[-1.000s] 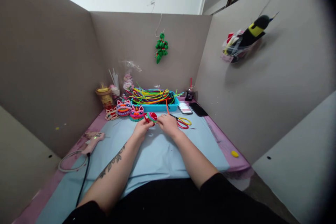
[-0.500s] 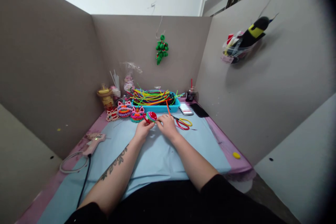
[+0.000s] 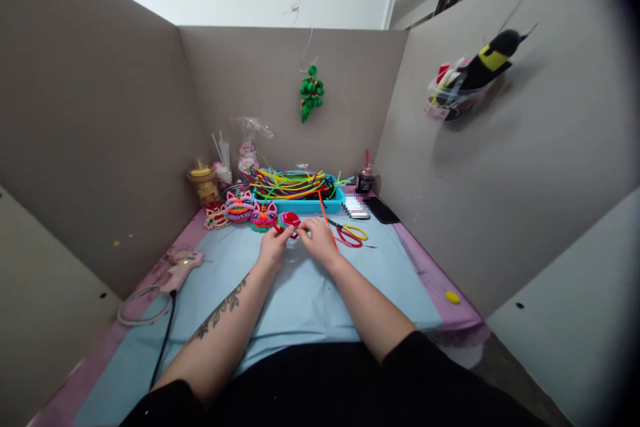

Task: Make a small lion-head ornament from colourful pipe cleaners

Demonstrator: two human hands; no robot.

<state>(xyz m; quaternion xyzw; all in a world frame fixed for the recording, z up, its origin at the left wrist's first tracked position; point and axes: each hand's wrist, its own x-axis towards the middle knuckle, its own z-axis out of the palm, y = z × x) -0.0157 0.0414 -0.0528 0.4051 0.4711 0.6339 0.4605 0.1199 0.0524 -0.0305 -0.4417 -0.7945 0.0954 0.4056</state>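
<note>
Pinching the small red-centred piece point(image 3: 289, 219), one side each!

Caught at the near left edge between thumb and fingers of the left hand point(image 3: 273, 244); met just beside, on the right, by the bunched fingertips of the right hand point(image 3: 317, 238), perhaps nipping some thin bit, too covered to tell; held, apparently, a little above the blue-covered counter point(image 3: 385, 293). Likely light and soft, bendable rather than stiff, hardly slippery, quick to crush out of shape; best taken by the rim, never squeezed across the red middle. Moving outward: just to the left, a pink-eared figure point(image 3: 264, 216); along the right hand's outer side, an orange strip point(image 3: 323, 205); near, on the right, scissors point(image 3: 345, 228) with red and yellow handles; farther back, a blue tray point(image 3: 300, 207) heaped with coloured stems point(image 3: 290, 183); well off left, a pink glue gun point(image 3: 181, 271); hung high beyond, a green ornament point(image 3: 311, 93)!
</note>
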